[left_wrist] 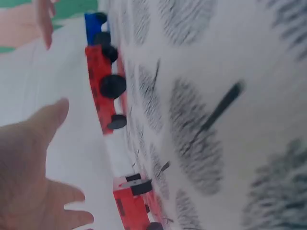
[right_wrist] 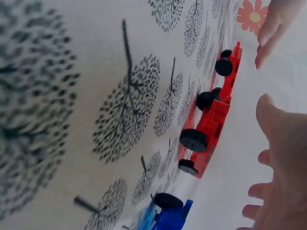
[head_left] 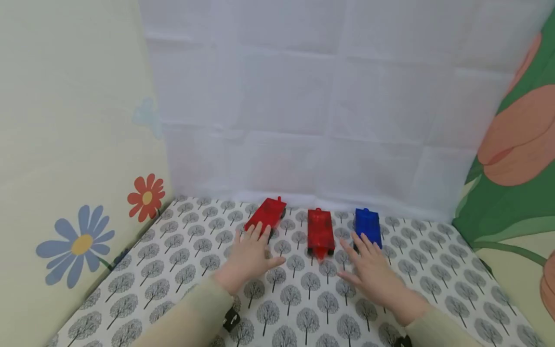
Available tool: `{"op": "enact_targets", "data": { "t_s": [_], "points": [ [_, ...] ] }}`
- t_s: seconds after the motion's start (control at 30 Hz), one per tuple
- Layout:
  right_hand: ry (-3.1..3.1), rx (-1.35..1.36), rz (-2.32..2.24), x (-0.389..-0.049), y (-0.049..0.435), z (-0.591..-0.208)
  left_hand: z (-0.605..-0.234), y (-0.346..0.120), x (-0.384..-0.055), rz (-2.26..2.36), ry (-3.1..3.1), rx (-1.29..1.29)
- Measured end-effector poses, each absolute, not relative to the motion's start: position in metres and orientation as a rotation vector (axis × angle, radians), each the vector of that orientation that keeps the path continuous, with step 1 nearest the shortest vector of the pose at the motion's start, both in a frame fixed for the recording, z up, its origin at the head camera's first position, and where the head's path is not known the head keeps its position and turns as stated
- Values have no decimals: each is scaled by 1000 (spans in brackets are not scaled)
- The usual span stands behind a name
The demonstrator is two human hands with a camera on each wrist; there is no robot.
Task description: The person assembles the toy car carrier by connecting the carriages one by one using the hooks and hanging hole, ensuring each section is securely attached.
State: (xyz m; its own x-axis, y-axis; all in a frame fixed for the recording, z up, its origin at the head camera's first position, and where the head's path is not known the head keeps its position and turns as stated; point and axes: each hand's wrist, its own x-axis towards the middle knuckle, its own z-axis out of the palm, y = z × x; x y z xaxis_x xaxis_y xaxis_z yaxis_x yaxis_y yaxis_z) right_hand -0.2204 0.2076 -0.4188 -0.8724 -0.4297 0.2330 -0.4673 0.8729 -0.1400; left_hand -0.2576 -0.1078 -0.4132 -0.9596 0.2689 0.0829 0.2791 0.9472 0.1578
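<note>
Three toy vehicles with black wheels stand in a row on the cloth. At the left, a red toy vehicle [head_left: 270,212] sits at a slant, its near end partly hidden behind my left hand [head_left: 248,255]. Between my hands and farther off is a second red toy vehicle [head_left: 320,229], its pointed end toward me. My right hand [head_left: 374,271] is nearest to the blue toy vehicle [head_left: 367,222], overlapping its near end in the head view. Both hands have spread fingers and grip nothing. In the right wrist view, large wheels show under the middle red vehicle [right_wrist: 213,122].
A white cloth printed with grey trees [head_left: 186,274] covers the surface. Behind the vehicles hangs a creased white sheet [head_left: 303,106]. Flower-printed panels stand at the left [head_left: 78,144] and right [head_left: 520,202].
</note>
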Motion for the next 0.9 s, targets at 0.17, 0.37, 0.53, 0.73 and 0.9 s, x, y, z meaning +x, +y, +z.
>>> {"op": "enact_targets", "data": {
  "t_s": [0.17, 0.37, 0.53, 0.73, 0.9],
  "points": [
    [-2909, 702, 440, -236, 190, -418, -405, -111, -281, -375, -3046, -269],
    [-2994, 595, 640, -255, 165, -421, -409, -113, -313, -589, -2965, -154],
    [-3022, 545, 654, -270, 149, -424, -418, -112, -331, -870, -2822, -51],
    [-3024, 606, 691, -283, 144, -424, -417, -102, -342, -851, -2856, 115],
    [-3019, 696, 609, -289, 144, -430, -423, -97, -346, -785, -2901, 165]
  ]
}}
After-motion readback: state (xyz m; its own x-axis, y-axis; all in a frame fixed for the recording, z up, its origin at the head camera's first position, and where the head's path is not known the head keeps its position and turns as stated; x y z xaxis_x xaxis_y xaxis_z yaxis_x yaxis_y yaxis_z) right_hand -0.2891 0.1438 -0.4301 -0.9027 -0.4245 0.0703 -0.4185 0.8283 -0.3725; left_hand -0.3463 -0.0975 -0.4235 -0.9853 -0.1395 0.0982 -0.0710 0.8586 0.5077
